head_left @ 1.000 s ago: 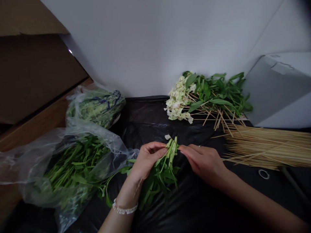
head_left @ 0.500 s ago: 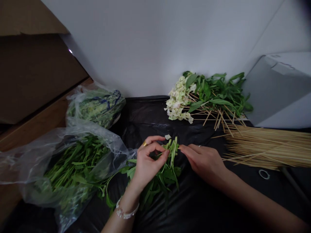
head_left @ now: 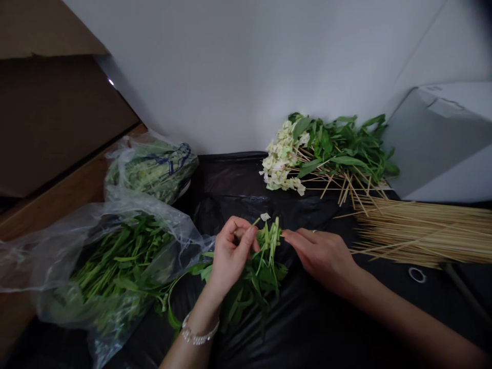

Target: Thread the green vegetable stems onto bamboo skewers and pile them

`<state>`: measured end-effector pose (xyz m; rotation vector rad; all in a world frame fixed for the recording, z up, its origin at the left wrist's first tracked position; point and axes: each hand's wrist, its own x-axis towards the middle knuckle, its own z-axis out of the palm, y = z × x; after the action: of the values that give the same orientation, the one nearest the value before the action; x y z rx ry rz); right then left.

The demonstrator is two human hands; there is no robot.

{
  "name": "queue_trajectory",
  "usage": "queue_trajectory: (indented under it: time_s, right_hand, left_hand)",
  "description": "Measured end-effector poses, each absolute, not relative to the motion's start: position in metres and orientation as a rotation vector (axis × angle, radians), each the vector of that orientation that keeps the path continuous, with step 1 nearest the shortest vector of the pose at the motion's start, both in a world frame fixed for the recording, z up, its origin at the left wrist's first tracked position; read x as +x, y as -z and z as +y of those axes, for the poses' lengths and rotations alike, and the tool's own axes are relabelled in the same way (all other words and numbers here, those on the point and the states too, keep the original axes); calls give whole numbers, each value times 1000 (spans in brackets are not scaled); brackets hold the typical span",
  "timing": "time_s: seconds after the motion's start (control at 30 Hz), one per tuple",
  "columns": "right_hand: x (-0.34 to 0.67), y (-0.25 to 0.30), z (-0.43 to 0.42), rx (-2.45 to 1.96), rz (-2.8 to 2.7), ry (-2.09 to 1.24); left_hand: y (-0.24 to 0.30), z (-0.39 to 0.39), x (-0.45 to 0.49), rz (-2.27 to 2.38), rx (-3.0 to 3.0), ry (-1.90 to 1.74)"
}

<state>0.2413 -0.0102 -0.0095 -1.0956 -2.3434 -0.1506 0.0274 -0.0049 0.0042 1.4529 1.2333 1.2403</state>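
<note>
Between thumb and forefinger, my left hand [head_left: 233, 256] pinches a green leafy stem whose cut end pokes up above the fingertips. Beside it a bunch of cut green stems [head_left: 273, 237] points upward, its leaves [head_left: 255, 287] spreading below on the black plastic. My right hand [head_left: 321, 256] is closed just right of these stems, fingers pressed together. The tan tip of what looks like a bamboo skewer shows at its fingertips; the rest is hidden by the hand. A small pale cabbage piece [head_left: 265, 217] lies just beyond the stems.
Loose bamboo skewers [head_left: 423, 230] lie at the right, near a ring [head_left: 417, 275]. Behind them are skewered cabbage pieces [head_left: 282, 159] and skewered leafy greens [head_left: 338, 141], next to a white box [head_left: 442, 148]. Clear bags of greens [head_left: 126, 256] lie left. A cardboard box [head_left: 49, 118] stands farther left.
My left hand has drawn slightly left, its fingers curling from the bunch into a pinch on one stem. My right hand stays nearly still.
</note>
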Motion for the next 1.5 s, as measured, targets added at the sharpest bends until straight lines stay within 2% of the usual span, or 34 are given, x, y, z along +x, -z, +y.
queue_trajectory:
  time_s: [0.23, 0.43, 0.63, 0.83, 1.03, 1.1, 1.2, 1.33, 1.5]
  right_hand:
    - [262, -9, 3, -1229, -2063, 184]
    - [274, -21, 6, -1322, -1676, -107]
    - [276, -21, 6, -1328, -1596, -176]
    - [276, -22, 6, -1342, -1601, -181]
    - [274, -22, 5, -1332, -1656, -149]
    - [274, -20, 5, -1313, -1668, -141]
    - [273, -20, 4, -1274, -1710, -142]
    - [269, -23, 2, -1250, -1791, -122]
    - [263, -19, 0, -1161, -1990, -44]
  left_hand:
    - [-6, 14, -15, 1888, 1605, -1357]
    - [2, 19, -30, 2161, 1813, -1080]
    - [10, 17, -10, 2064, 2208, -1067]
    - [20, 9, 15, 1744, 2148, -719]
    - [22, 8, 16, 1798, 2062, -533]
    - [22, 10, 12, 1743, 2001, -585]
    - [19, 13, 7, 1592, 1798, -863]
    - [9, 16, 2, 1365, 1229, -1245]
    - [0, 15, 3, 1032, 621, -1266]
